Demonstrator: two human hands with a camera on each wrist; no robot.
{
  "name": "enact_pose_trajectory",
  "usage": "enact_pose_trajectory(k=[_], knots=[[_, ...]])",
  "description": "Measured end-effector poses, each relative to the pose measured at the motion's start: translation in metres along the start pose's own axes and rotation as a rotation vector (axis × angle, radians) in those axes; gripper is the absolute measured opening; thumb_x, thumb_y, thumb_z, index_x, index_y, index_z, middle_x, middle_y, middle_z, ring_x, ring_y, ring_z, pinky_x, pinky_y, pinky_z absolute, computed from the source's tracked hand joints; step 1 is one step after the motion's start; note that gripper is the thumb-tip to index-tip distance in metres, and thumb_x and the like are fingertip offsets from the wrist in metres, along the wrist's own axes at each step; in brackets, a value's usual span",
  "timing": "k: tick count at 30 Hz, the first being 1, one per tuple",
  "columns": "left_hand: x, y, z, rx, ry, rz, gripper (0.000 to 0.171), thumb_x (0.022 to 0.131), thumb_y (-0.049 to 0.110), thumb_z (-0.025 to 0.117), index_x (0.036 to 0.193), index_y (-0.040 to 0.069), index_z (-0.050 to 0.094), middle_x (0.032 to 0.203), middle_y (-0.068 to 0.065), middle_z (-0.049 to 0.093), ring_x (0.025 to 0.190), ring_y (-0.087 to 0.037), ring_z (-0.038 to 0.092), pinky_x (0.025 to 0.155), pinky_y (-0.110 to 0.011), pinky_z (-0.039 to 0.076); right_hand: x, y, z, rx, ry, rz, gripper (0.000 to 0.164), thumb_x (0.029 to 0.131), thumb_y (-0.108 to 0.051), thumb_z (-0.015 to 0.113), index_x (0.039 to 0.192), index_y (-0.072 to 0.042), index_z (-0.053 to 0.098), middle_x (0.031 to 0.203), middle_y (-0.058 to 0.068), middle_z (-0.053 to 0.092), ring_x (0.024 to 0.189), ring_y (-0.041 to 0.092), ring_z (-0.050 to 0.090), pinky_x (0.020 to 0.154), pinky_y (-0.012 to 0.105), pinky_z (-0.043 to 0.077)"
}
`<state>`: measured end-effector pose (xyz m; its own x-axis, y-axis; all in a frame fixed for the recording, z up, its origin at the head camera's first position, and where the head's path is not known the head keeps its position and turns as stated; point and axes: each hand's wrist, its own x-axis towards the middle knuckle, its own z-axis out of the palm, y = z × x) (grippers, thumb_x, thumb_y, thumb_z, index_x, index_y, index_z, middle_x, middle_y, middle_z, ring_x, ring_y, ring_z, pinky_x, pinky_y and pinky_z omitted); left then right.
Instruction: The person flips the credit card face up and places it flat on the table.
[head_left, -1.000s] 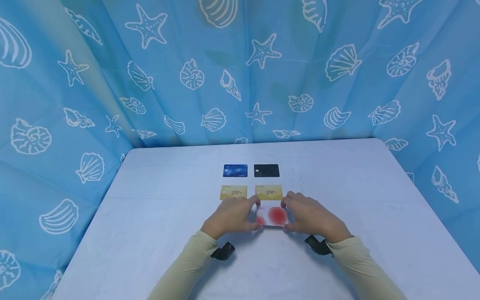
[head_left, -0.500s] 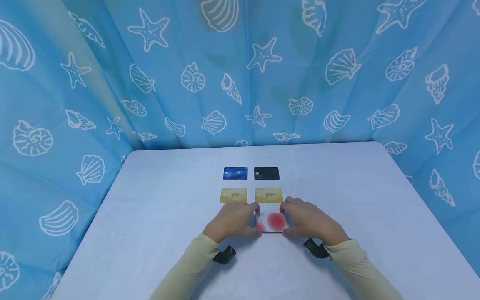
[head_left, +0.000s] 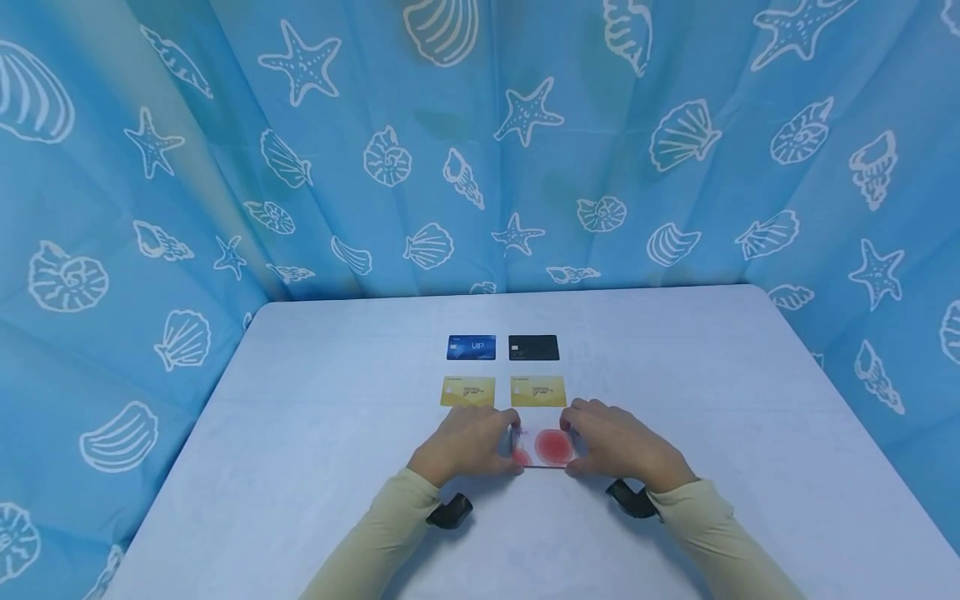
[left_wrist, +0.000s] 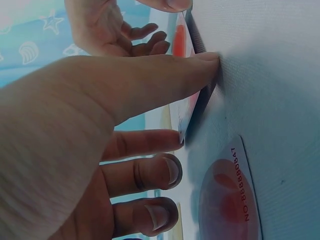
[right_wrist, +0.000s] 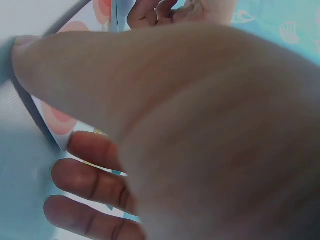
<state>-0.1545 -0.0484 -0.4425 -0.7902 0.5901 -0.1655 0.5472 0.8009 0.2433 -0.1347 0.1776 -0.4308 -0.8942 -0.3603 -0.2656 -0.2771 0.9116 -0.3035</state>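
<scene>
Both hands hold a white card with red circles between them, low over the table. My left hand grips its left end, index finger at the far corner and thumb at the near one. The right hand grips the opposite end in the same way. In the left wrist view the card stands tilted, its near edge by the thumb at the cloth. There, a second card with red circles and a printed number lies on the table below my left hand; in the head view that hand covers it.
Beyond the hands lie a left gold card and a right gold card. Behind them are a blue VIP card and a black card. The white-covered table ends at a blue seashell curtain.
The hands keep their grip on the card with little visible movement. The whole head view has shifted slightly, so table and cards appear a bit lower.
</scene>
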Motion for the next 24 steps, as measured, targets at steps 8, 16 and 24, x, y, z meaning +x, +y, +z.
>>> enact_pose_trajectory(k=[8,16,24], knots=[[-0.0007,-0.0003,-0.0006,-0.017,-0.01,-0.011,0.053,0.082,0.05,0.084,0.125,0.021,0.07,0.079,0.01,0.067,0.068,-0.007,0.056,0.065,-0.021,0.045,-0.001,0.0001,-0.0009,0.003,-0.005,0.005,0.054,0.073,-0.033,0.094,0.117,-0.015,0.068,0.108,-0.001,0.066,0.101,0.017,0.063,0.094,0.043,0.059],[-0.0027,-0.0007,-0.0014,-0.052,-0.026,-0.036,0.053,0.081,0.05,0.084,0.124,0.024,0.068,0.087,0.011,0.07,0.072,-0.005,0.059,0.069,-0.022,0.048,-0.0023,-0.001,-0.0021,0.01,-0.006,0.018,0.055,0.072,-0.033,0.095,0.117,-0.017,0.067,0.108,-0.002,0.066,0.102,0.017,0.064,0.094,0.043,0.059],[-0.0037,0.0007,-0.0021,-0.062,-0.03,-0.049,0.052,0.08,0.051,0.085,0.122,0.025,0.068,0.086,0.012,0.068,0.072,-0.004,0.059,0.071,-0.024,0.05,-0.0019,-0.0005,-0.0027,0.016,-0.016,0.018,0.055,0.071,-0.032,0.095,0.116,-0.017,0.067,0.109,-0.001,0.066,0.101,0.017,0.063,0.094,0.044,0.059]])
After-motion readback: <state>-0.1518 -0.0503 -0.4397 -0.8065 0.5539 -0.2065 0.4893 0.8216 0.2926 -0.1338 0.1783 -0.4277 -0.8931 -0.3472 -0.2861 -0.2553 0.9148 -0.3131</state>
